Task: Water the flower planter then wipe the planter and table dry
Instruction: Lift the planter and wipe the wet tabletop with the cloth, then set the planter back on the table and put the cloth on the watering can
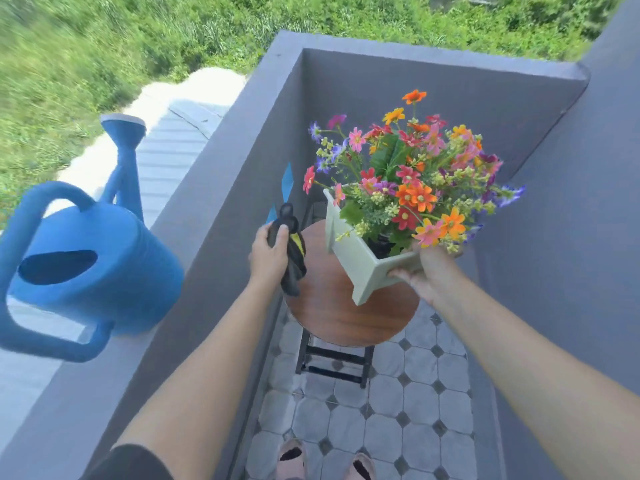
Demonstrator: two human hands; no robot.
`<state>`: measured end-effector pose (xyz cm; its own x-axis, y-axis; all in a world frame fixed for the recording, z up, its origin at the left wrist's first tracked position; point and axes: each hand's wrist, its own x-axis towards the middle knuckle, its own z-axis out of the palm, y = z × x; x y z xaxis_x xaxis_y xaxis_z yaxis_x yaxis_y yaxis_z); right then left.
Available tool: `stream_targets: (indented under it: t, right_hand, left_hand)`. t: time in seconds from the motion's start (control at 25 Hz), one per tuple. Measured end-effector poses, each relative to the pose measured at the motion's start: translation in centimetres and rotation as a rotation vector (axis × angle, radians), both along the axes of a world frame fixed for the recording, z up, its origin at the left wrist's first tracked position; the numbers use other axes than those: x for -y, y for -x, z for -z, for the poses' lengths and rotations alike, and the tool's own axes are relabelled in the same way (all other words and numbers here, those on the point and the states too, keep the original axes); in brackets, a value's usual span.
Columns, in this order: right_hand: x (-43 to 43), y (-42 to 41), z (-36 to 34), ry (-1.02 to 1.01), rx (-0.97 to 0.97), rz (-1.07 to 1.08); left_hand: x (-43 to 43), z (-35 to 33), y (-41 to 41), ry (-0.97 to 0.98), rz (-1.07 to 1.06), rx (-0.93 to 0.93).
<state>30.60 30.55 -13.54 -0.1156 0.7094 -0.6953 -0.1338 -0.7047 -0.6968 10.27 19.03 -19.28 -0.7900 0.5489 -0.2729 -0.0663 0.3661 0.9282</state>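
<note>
From my seat at the feed, the nearest things are two pink slippers (pixel 291 460) at the bottom edge, standing on grey tiled floor (pixel 415 393). Both forearms reach up the frame, well apart. The left hand (pixel 268 256), just left of centre, is wrapped round a black cloth (pixel 294 268) with a yellow streak, which hangs over the left rim of the round wooden table (pixel 346 313). The right hand (pixel 426 275) grips the near end of the pale planter (pixel 360 261), fingers curled under its edge. The planter sits tilted above the tabletop, far end raised. I cannot tell whether its low corner touches the wood. Orange, pink, red and purple flowers (pixel 412 174) spill from it toward the right. Behind the cloth are two blue diamond shapes (pixel 286 178) that I cannot identify. At the left of the frame a blue watering can (pixel 100 265) stands on the grey wall ledge (pixel 221 140), spout pointing up. Grass (pixel 104 46) fills the top.
</note>
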Motion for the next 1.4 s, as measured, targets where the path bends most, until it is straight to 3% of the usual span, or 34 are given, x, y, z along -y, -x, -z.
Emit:
stream_targets:
  t: [0.28, 0.48, 1.2, 1.4]
  right_hand:
    - [0.6, 0.7, 2.1, -0.047, -0.042, -0.083]
    - [2.0, 0.2, 2.0, -0.074, -0.012, -0.132]
    - [2.6, -0.7, 3.9, -0.203, 0.001, -0.219]
    - [2.4, -1.4, 4.8, -0.203, -0.132, -0.114]
  left_hand:
    - [-1.9, 1.2, 0.5, -0.128, 0.431, -0.118]
    - [-2.2, 3.1, 0.5, -0.144, 0.385, -0.216]
    - [-1.7, 3.0, -1.0, -0.241, 0.386, -0.176]
    - [-0.7, 3.0, -1.1, -0.23, 0.347, -0.163]
